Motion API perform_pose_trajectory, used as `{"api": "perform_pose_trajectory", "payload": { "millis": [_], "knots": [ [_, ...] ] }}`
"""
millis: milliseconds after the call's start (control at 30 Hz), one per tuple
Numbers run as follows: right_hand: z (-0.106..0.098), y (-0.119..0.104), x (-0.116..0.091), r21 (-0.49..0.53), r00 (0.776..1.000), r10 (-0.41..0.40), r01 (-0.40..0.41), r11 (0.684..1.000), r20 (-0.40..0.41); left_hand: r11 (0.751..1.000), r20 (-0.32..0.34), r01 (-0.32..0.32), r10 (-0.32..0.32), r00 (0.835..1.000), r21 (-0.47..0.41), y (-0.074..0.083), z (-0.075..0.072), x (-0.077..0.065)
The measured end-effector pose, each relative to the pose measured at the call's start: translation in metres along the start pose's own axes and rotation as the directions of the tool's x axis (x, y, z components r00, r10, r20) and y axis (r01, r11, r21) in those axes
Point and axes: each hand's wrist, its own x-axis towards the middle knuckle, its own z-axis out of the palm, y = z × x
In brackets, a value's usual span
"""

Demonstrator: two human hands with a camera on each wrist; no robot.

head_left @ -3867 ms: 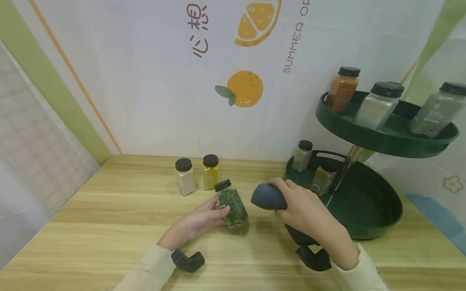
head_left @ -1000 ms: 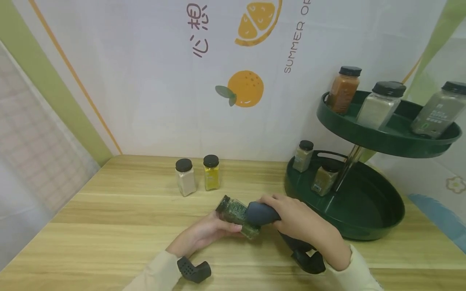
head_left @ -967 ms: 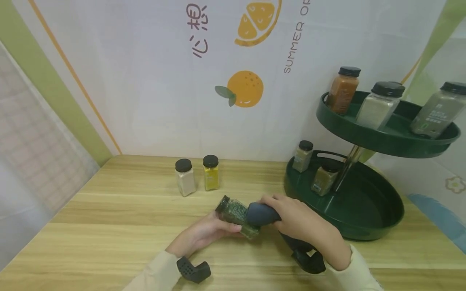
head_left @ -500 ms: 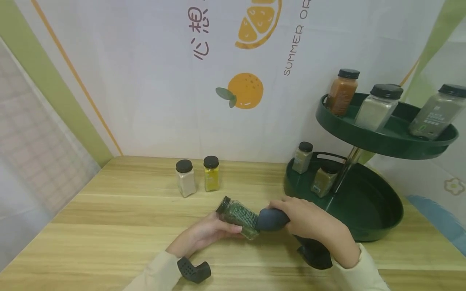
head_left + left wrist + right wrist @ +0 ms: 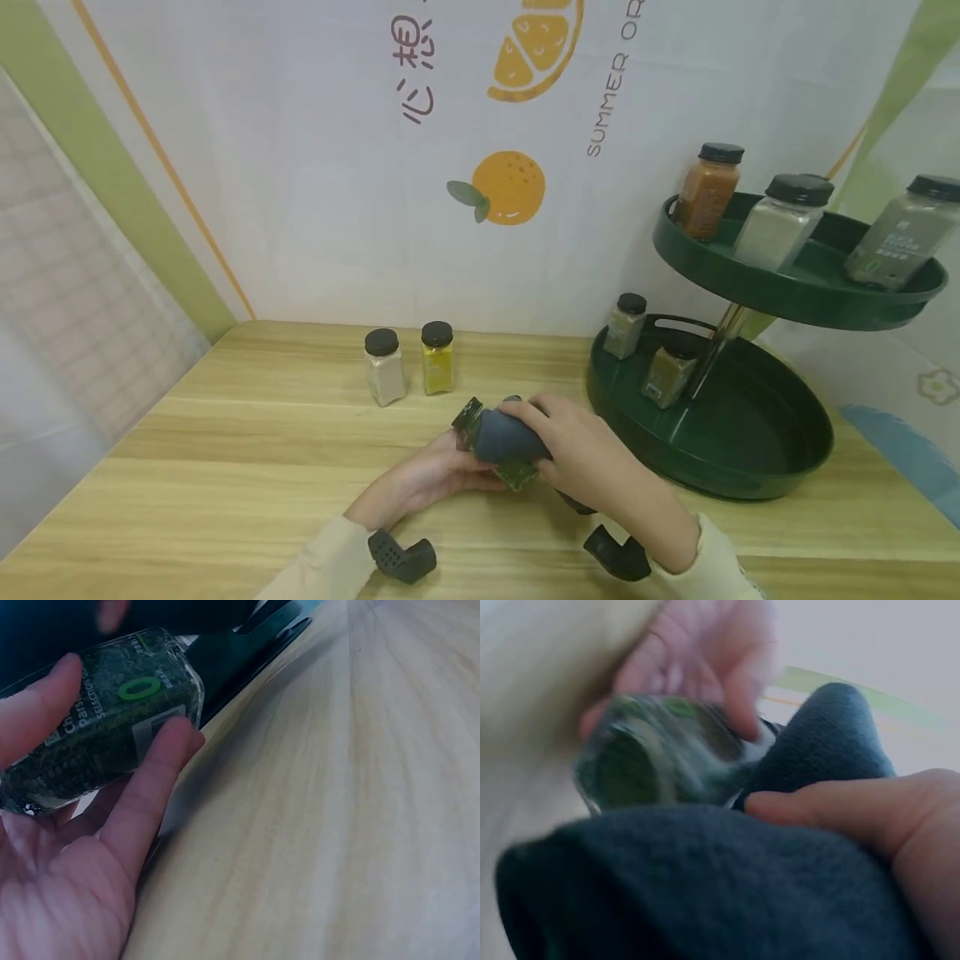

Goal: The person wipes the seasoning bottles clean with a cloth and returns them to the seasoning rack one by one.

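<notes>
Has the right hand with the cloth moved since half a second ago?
Yes: the right hand has moved left, away from the green two-tier rack, bringing the blue cloth over part of the parsley jar.

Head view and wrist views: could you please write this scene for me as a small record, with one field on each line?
Left hand: holds the green-filled jar, tilted
Right hand: grips a dark blue cloth at that jar
Behind the hands: pale-filled jar and yellow-filled jar, upright
Surface: wooden table
Right side: green two-tier stand
Upper tier: orange-red jar, whitish jar, grey jar; possibly another behind
Lower tier: two small jars
</notes>
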Motion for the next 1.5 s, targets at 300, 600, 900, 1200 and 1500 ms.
{"api": "perform_pose_trajectory", "payload": {
  "millis": [300, 600, 900, 1200, 1500],
  "knots": [
    [-0.002, 0.007, -0.003, 0.013, 0.995, 0.043, -0.044, 0.999, 0.089, 0.999, 0.006, 0.023, -0.023, 1.000, -0.031, 0.001, -0.001, -0.002],
    [-0.017, 0.013, -0.010, -0.076, 0.986, 0.070, -0.060, 0.995, 0.149, 0.997, -0.048, 0.025, -0.028, 0.998, -0.067, 0.002, 0.002, -0.002],
    [-0.027, 0.019, -0.012, -0.227, 0.975, 0.164, -0.128, 0.965, 0.147, 0.999, -0.056, 0.027, -0.029, 0.998, -0.035, 0.002, 0.003, 0.003],
    [-0.017, 0.005, -0.004, -0.047, 0.990, 0.095, -0.100, 0.994, -0.100, 0.999, 0.024, 0.037, -0.037, 0.999, 0.004, 0.002, 0.000, 0.001],
    [-0.002, 0.003, 0.000, -0.029, 0.989, 0.113, -0.116, 0.993, -0.098, 0.999, 0.079, 0.039, -0.040, 0.996, 0.021, 0.001, -0.001, 0.002]
  ]
}}
